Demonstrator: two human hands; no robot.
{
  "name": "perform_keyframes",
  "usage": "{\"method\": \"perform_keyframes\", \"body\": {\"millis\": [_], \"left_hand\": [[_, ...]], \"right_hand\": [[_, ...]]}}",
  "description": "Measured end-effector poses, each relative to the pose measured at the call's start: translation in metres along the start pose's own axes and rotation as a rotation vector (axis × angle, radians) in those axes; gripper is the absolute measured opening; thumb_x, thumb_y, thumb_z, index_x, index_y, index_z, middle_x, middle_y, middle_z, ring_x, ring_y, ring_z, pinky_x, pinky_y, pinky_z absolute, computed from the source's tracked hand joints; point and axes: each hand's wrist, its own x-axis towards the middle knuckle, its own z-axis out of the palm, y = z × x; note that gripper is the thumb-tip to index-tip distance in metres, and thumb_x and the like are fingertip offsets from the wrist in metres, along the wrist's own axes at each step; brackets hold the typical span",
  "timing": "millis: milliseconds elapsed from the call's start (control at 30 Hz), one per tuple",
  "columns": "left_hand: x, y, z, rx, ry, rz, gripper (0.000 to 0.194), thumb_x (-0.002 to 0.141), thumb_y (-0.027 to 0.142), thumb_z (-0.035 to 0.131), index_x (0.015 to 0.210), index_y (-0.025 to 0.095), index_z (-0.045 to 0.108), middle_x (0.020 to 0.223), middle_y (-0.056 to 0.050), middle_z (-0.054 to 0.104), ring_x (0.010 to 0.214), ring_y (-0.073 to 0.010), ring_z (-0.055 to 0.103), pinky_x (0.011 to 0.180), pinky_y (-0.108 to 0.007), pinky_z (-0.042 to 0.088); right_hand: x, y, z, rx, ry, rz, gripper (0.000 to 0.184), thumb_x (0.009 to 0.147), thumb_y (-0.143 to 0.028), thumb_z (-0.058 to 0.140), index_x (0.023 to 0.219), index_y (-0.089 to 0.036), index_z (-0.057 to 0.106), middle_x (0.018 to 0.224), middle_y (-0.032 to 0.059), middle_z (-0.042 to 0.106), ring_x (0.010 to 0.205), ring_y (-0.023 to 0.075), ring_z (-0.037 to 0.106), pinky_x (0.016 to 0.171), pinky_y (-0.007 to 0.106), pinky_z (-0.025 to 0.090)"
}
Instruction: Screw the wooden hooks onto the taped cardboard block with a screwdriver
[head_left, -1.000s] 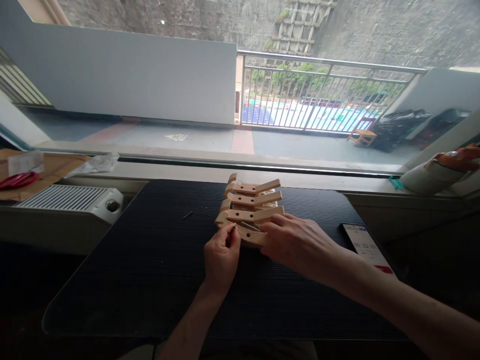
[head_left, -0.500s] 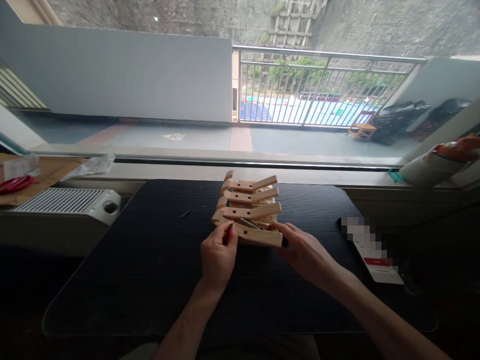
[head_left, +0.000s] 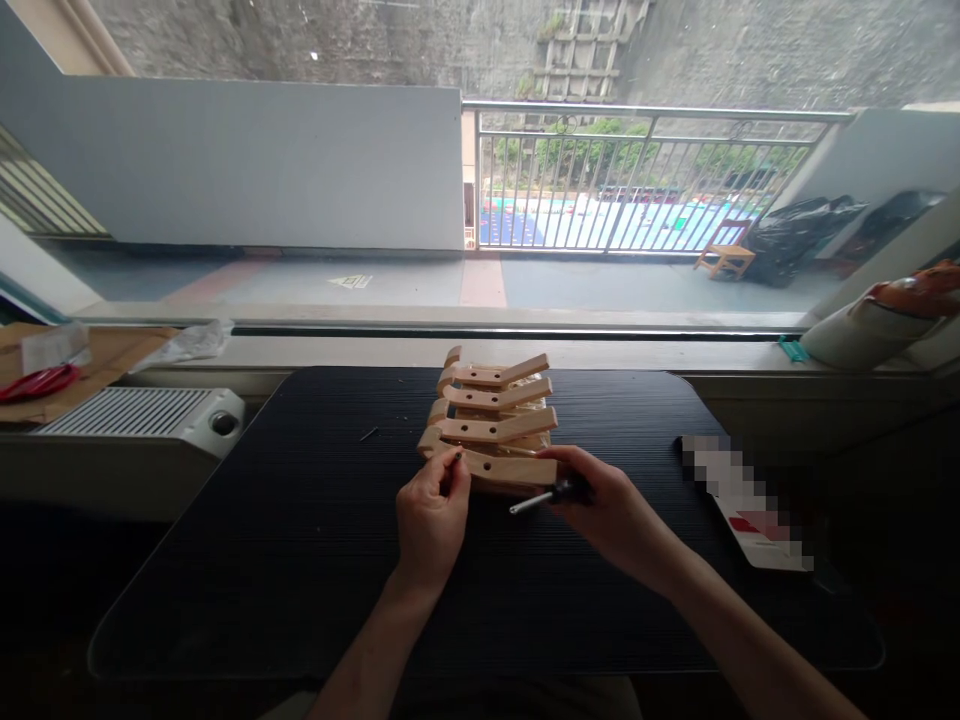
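Note:
Near the table's middle lies a set of several bent, pale wooden pieces (head_left: pixel 495 430) in a row, with dark round holes in them. My left hand (head_left: pixel 431 510) is closed at the left end of the nearest piece, thumb and finger pinching a small dark screw (head_left: pixel 459 456). My right hand (head_left: pixel 600 490) is wrapped round the dark handle of a screwdriver (head_left: pixel 534 500), its silver shaft pointing left in front of the nearest piece. The right fingers are also by that piece's right end; whether they touch it I cannot tell.
A loose screw (head_left: pixel 369 433) lies on the black table (head_left: pixel 300 560), left of the wood. A white and red box-like item (head_left: pixel 772 550), partly blurred out, is on the right. Beyond the table are a windowsill (head_left: pixel 360 352) and a radiator (head_left: pixel 142 412).
The screwdriver has come forward out of the gap between the wooden pieces, its shaft now in front of the nearest one. My left hand keeps its pinch, nearly still.

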Motion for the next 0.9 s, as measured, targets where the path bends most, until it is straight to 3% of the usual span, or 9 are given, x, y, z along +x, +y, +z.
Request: {"method": "perform_keyframes", "body": {"millis": [133, 533, 600, 667, 767, 900], "left_hand": [[0.0, 0.003, -0.001, 0.03, 0.007, 0.017, 0.02, 0.082, 0.026, 0.055, 0.094, 0.017, 0.068, 0.083, -0.005, 0.073, 0.067, -0.015, 0.067, 0.069, -0.027, 0.053], [-0.004, -0.003, 0.001, -0.005, 0.007, -0.005, 0.02, 0.082, 0.025, 0.056, 0.097, 0.018, 0.068, 0.089, -0.005, 0.073, 0.074, -0.0171, 0.069, 0.073, -0.028, 0.054], [-0.005, -0.004, 0.001, -0.014, 0.002, -0.003, 0.02, 0.082, 0.025, 0.056, 0.097, 0.018, 0.067, 0.089, -0.005, 0.073, 0.075, -0.017, 0.069, 0.073, -0.028, 0.054], [-0.005, -0.004, 0.001, -0.029, -0.001, 0.001, 0.02, 0.082, 0.024, 0.056, 0.098, 0.017, 0.067, 0.09, -0.005, 0.073, 0.075, -0.0166, 0.068, 0.073, -0.027, 0.053], [-0.005, -0.004, 0.001, -0.047, 0.003, -0.008, 0.02, 0.083, 0.024, 0.056, 0.097, 0.017, 0.067, 0.089, -0.005, 0.073, 0.074, -0.0161, 0.068, 0.073, -0.027, 0.053], [-0.005, -0.004, 0.001, -0.055, 0.002, -0.022, 0.02, 0.083, 0.025, 0.055, 0.097, 0.017, 0.067, 0.088, -0.005, 0.073, 0.074, -0.0163, 0.068, 0.074, -0.028, 0.053]], "right_hand": [[0.013, 0.0, -0.004, -0.016, -0.008, -0.061, 0.036, 0.075, -0.02, 0.055, 0.11, -0.017, 0.054, 0.093, 0.0038, 0.062, 0.078, 0.0124, 0.057, 0.072, 0.025, 0.046], [0.008, -0.005, -0.018, -0.147, -0.047, 0.023, 0.048, 0.075, -0.036, 0.06, 0.12, -0.021, 0.051, 0.086, 0.0016, 0.063, 0.065, 0.0105, 0.054, 0.061, 0.023, 0.045], [0.003, -0.014, -0.028, -0.175, -0.069, 0.064, 0.052, 0.078, -0.04, 0.057, 0.126, -0.025, 0.045, 0.088, 0.001, 0.062, 0.062, 0.0095, 0.053, 0.056, 0.021, 0.043], [0.0, -0.027, -0.039, -0.24, -0.104, 0.065, 0.042, 0.083, -0.041, 0.05, 0.122, -0.027, 0.05, 0.091, 0.0015, 0.062, 0.065, 0.01, 0.054, 0.055, 0.02, 0.042], [0.001, -0.052, -0.046, -0.347, -0.052, -0.063, 0.028, 0.087, -0.036, 0.046, 0.109, -0.027, 0.06, 0.093, 0.0007, 0.064, 0.074, 0.0102, 0.056, 0.064, 0.02, 0.042], [0.018, -0.079, -0.039, -0.487, -0.114, -0.198, 0.022, 0.084, -0.029, 0.049, 0.102, -0.024, 0.06, 0.073, -0.0023, 0.06, 0.056, 0.0071, 0.046, 0.054, 0.02, 0.033]]}}
